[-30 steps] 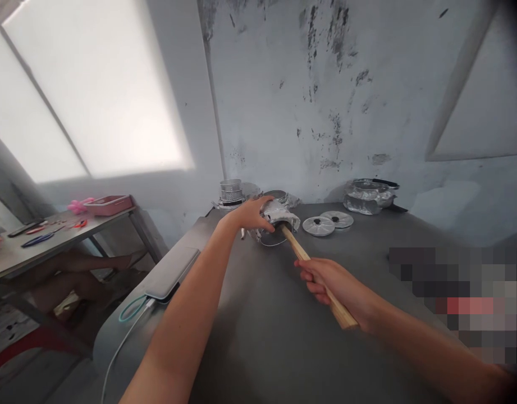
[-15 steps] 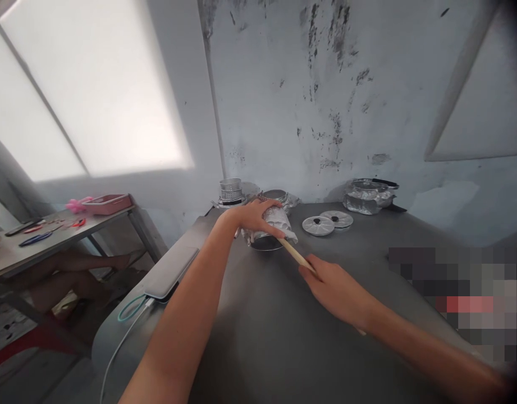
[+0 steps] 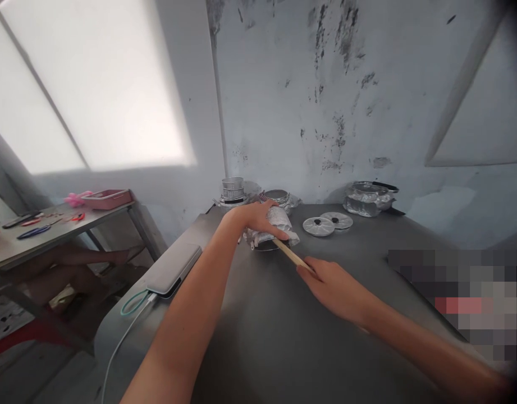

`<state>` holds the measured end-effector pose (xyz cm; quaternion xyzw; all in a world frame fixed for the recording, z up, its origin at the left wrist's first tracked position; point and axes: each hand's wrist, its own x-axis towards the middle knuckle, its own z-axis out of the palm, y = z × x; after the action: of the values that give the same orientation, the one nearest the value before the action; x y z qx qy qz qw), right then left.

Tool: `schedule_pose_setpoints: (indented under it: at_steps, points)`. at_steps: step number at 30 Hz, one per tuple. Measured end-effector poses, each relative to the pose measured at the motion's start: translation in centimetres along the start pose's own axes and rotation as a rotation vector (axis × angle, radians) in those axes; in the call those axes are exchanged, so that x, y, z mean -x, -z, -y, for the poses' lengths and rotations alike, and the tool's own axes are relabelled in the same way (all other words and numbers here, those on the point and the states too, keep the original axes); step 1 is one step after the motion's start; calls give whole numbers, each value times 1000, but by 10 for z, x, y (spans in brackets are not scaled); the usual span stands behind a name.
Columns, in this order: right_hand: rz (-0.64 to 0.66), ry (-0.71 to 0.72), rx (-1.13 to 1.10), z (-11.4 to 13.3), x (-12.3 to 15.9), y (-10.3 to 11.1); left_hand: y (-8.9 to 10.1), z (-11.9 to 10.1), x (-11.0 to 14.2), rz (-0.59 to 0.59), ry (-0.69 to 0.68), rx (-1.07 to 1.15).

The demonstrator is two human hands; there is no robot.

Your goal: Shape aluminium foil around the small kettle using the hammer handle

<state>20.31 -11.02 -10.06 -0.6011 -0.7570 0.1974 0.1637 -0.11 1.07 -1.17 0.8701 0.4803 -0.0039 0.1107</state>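
Since one second ago your right hand (image 3: 332,286) has rolled so its back faces up, the wooden stick (image 3: 292,257) has shifted with it, and the silvery wrapped bundle (image 3: 280,215) sits tipped lower. Count: two tables, one wrapped pot (image 3: 363,203) at right, one wrapped round vessel (image 3: 276,196) behind the bundle, one perforated metal stack (image 3: 233,188), one grey slab-shaped device (image 3: 176,269), two disc lids (image 3: 318,226), one stick. The bundle lies under your left hand (image 3: 260,217), which holds it, thumb and fingers spread wide across the top; your right hand is closed around the stick, below and right of the bundle. The stick's far end is at the bundle's lower edge; contact unclear. Room: pale, stained wall (image 3: 275,112) with a bright patch at left; smooth grey tabletop (image 3: 262,331); side table (image 3: 61,237) bearing a pink tray (image 3: 109,200).
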Motion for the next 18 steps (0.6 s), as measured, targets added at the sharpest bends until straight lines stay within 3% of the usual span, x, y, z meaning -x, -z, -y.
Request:
schedule_pose_setpoints:
  at_steps: [7, 11, 18]
  points:
    - [14, 46, 33, -5, -10, 4, 0, -9, 3, -1, 78, -21]
    - [-3, 34, 36, -11, -7, -4, -2, -5, 0, -18, 36, -39]
    - [-25, 25, -41, -14, 0, -12, -12, 1, -15, -151, 36, -87]
